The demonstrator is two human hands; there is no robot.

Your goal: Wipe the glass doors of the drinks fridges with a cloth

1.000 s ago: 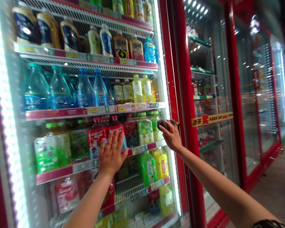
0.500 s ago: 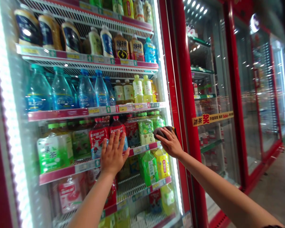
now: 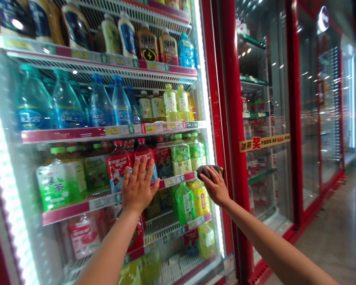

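Note:
My left hand [image 3: 139, 186] is spread flat, palm forward, against what looks like the glass door of a lit drinks cooler [image 3: 215, 118]. Behind its fingers stand red-labelled bottles [image 3: 119, 164] on a shelf. My right hand [image 3: 217, 189] presses a dark grey cloth [image 3: 208, 173] to the door near its right edge, beside the bright light strip. The fingers lie over the cloth and partly cover it. Close to the cloth, behind the door, are green tea bottles [image 3: 180, 156] and a yellow-labelled bottle [image 3: 201, 200].
Blue-capped water bottles [image 3: 67, 105] fill a shelf above, with dark-labelled bottles [image 3: 77, 25] higher up. A red door frame [image 3: 243, 170] stands right of my right hand. More red-framed coolers [image 3: 310, 118] run along the right, beside a shiny floor [image 3: 323, 233].
The view has shifted, so the upper shelves sit higher and further left. My right hand and the cloth have moved slightly down and right along the door. My left hand stays nearly in place.

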